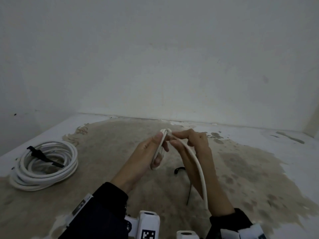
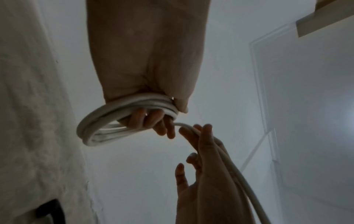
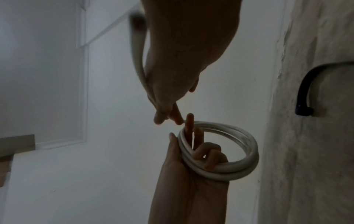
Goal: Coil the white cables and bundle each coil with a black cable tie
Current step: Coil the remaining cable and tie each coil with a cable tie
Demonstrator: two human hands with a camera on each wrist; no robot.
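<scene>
My left hand holds a small coil of white cable above the table, edge-on to the head view; its fingers curl through the loops. My right hand pinches the coil's free length right beside the coil, and that length trails down along my right forearm. In the right wrist view the coil hangs round the left fingers, just below the right fingertips. A loose black cable tie lies on the table under my hands.
A larger white coil, bundled with a black tie, lies at the table's left. The worn, stained tabletop runs back to a white wall. Wrist camera mounts sit at the bottom edge.
</scene>
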